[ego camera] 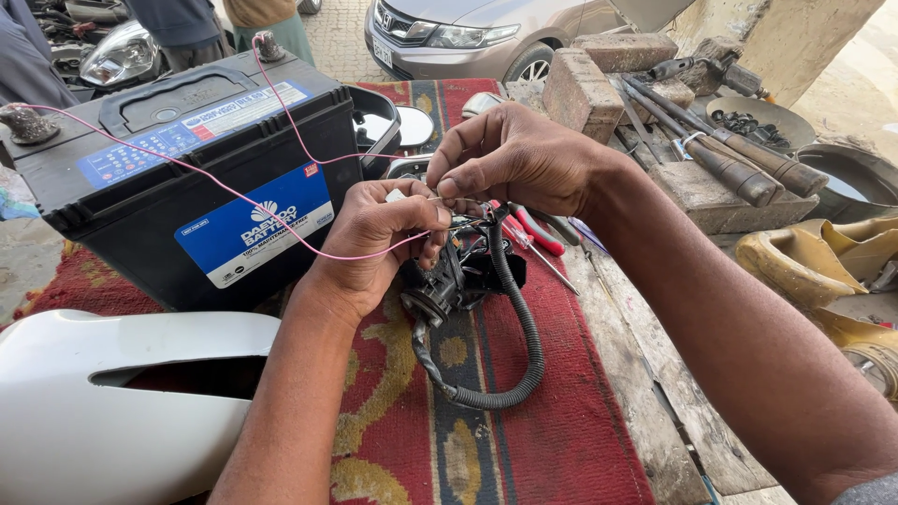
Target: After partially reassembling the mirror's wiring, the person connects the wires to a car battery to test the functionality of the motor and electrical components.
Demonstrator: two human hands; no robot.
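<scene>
My left hand (379,234) is closed, thumb and forefinger pinching the end of a thin pink wire (224,187) right up against the small black motor part (449,281) that hangs just below my fingers. My right hand (510,154) comes in from above, fingers curled shut and pinching at the same spot, fingertip to fingertip with the left. So the part sits directly under both hands, a little toward me, its top tucked between my fingers, and I cannot tell exactly what the right fingertips have hold of there.

From the part a ribbed black cable (524,346) loops down over the red patterned rug (561,430) and curls back to it. The pink wire runs off to my left, across the face of the big black car battery (187,159) standing on the rug, and a second strand rises to the far terminal on top.

Just behind my hands lie red-handled pliers (538,229) and a thin screwdriver (547,262). Off to my right, on the worktop (645,411), bricks (580,89) carry some long-handled tools (739,159). At my lower left is a white car panel (103,402), and a parked grey car (468,33) stands beyond.
</scene>
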